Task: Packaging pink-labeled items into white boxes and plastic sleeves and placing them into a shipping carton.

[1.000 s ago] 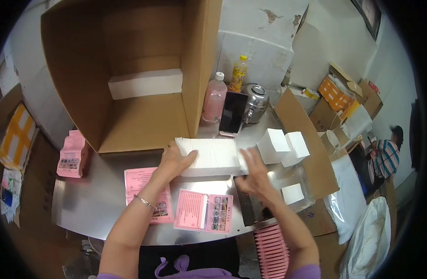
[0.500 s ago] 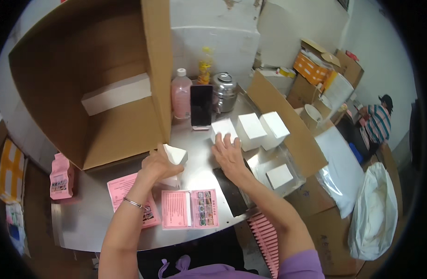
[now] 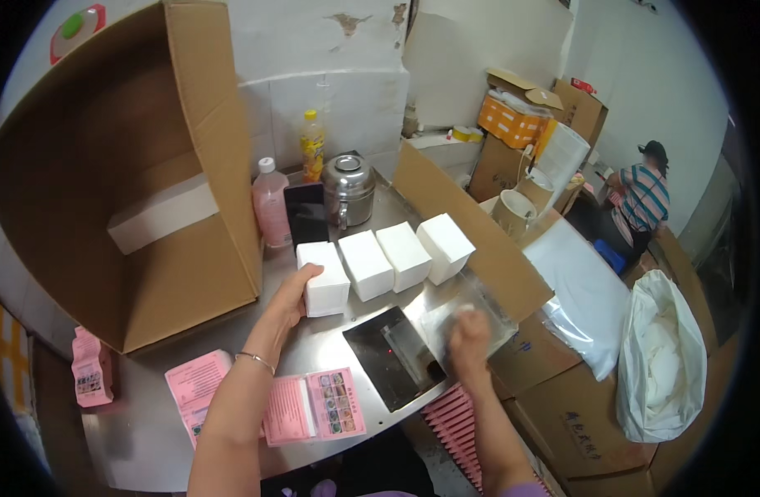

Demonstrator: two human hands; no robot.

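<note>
My left hand [image 3: 295, 296] is closed round the left side of a white block [image 3: 327, 290] that looks like stacked thin sheets. Its thumb lies over the top edge. To the right of this block, three similar white blocks [image 3: 366, 263] stand in a slanting row on the metal table. Over the clear tray [image 3: 500, 327] at the table's right, my right hand [image 3: 469, 338] is curled and blurred, with a bit of white at the fingertips. What it holds cannot be made out. Between the hands lies a glossy black panel [image 3: 392, 356] with a small red light.
A large open carton [image 3: 206, 166] stands left, a long white box [image 3: 165, 214] inside. Behind the blocks are a phone [image 3: 306, 214], bottles and a steel pot [image 3: 349, 189]. Pink printed packs [image 3: 315, 406] lie near the front edge. A person [image 3: 642, 203] sits far right.
My left hand has brought its white block to the left end of the row. My right hand has left the row for the clear tray, covering where a small white block lay. The view has shifted.
</note>
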